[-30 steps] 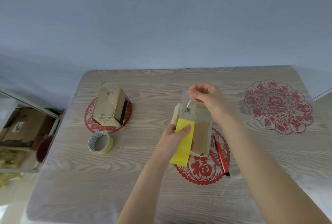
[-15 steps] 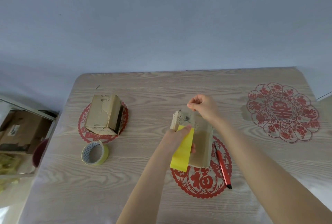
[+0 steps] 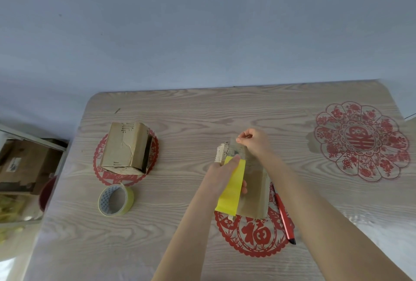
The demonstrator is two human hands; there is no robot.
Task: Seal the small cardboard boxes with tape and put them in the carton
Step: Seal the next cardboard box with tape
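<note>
— Where is the small cardboard box right now?

— Near the middle of the bench, lying lengthwise away from the person, with its near end over a red paper-cut that bears a large character. Whether it rests on the bench or is held just above it, I cannot tell.

— And the left grip?

— It clasps the box from the left side. Its thumb lies on top of a bright yellow strip that runs along the box's upper face, and a fingertip shows just past the strip's right edge.

— The right grip?

— Clenched at the box's far end, with finger and thumb pinching a clear strip that reaches down to the torn, ragged flap there. It looks like tape, but it is too faint to be sure.

— What else lies on the bench?

— A second cardboard box, worn and creased, stands well to the left on another red paper-cut. A tape roll with a yellowish rim lies just in front of it. A red pen with a dark tip lies just to the right of the held box, across the edge of the paper-cut. A round floral paper-cut sits far off to the right.

— And the carton?

— A brown carton sits off the bench's left side, lower down, with the rim of a dark red vessel between it and the bench.
</note>
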